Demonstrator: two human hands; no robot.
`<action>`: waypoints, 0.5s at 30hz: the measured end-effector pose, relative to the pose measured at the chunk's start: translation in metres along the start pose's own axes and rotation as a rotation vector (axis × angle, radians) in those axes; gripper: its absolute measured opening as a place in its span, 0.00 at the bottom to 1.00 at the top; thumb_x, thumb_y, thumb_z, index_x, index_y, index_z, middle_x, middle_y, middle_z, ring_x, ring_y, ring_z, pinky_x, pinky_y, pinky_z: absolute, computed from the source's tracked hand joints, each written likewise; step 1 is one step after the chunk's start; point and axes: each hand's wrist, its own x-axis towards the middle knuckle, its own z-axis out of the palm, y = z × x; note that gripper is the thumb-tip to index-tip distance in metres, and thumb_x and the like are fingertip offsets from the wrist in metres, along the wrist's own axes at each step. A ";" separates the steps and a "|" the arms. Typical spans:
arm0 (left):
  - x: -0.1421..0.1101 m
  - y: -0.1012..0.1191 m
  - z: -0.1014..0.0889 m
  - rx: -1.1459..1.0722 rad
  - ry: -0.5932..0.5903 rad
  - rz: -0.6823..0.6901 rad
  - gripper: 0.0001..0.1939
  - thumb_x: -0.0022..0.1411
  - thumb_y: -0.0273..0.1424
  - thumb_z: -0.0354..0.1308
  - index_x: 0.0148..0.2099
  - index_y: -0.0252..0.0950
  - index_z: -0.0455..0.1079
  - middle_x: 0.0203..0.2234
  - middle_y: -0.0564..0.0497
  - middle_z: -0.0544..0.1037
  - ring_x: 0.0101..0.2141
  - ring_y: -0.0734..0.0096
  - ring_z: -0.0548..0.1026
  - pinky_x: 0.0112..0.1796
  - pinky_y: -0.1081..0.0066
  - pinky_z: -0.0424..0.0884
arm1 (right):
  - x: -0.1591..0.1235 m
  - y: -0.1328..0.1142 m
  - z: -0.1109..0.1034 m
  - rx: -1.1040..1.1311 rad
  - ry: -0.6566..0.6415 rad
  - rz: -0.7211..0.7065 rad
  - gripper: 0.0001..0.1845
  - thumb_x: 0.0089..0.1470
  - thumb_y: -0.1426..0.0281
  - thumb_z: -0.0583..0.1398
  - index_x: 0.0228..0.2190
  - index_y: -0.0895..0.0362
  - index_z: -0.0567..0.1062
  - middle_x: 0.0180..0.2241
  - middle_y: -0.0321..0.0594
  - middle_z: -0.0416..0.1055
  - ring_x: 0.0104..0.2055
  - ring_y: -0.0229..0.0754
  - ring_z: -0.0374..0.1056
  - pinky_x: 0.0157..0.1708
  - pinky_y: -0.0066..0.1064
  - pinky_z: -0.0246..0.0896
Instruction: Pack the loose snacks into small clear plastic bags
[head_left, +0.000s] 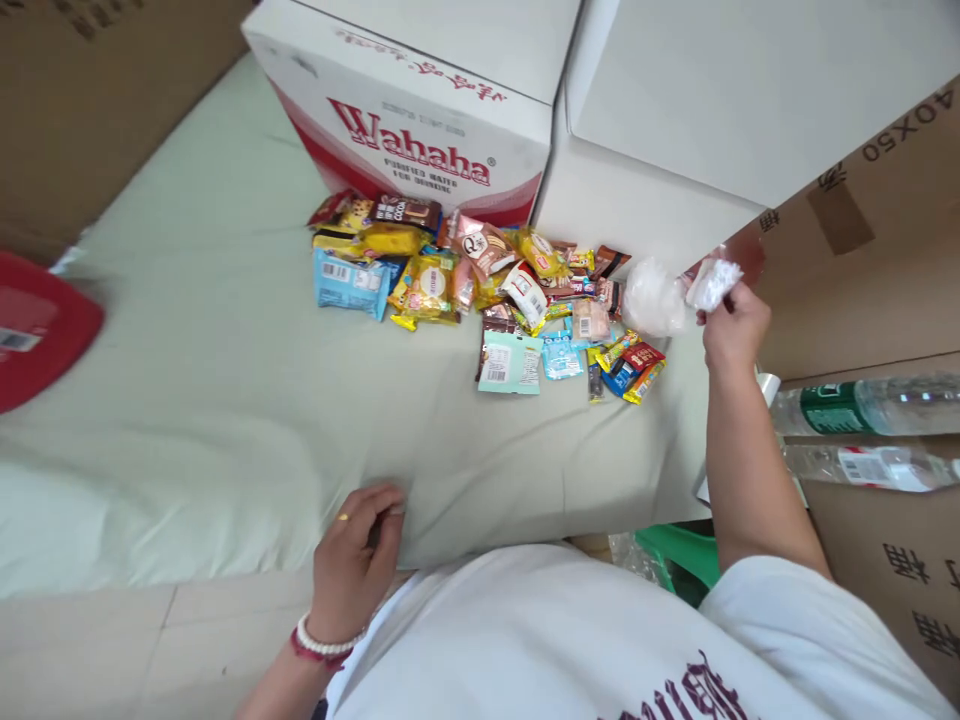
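Note:
At the right, my right hand (pixel 735 330) pinches a folded, whitish clear plastic bag (pixel 714 285) above the sheet-covered surface. Beside it lies a crumpled translucent plastic bag (pixel 654 297). My left hand (pixel 358 540) rests at the near edge of the pale green sheet (pixel 255 400), its fingers curled in and no object showing in them. Farther off is a pile of small wrapped snacks. Among them are a blue packet (pixel 350 283), a yellow packet (pixel 431 285), a mint green packet (pixel 510 362) and a dark red packet (pixel 643 356).
A white and red Wahaha water carton (pixel 420 140) stands behind the snacks, next to a plain white box (pixel 637 190). A red object (pixel 45 330) lies at the far left. Plastic bottles (pixel 885 405) and brown cardboard (pixel 877 560) flank the right side. A green stool (pixel 682 550) is below.

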 end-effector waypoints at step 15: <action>0.061 0.064 0.058 -0.944 -0.211 -0.557 0.15 0.54 0.40 0.68 0.31 0.36 0.67 0.23 0.57 0.73 0.26 0.75 0.70 0.31 0.72 0.68 | -0.239 -0.134 0.068 0.642 -0.495 0.090 0.13 0.61 0.58 0.61 0.42 0.48 0.82 0.49 0.42 0.78 0.52 0.49 0.74 0.53 0.45 0.71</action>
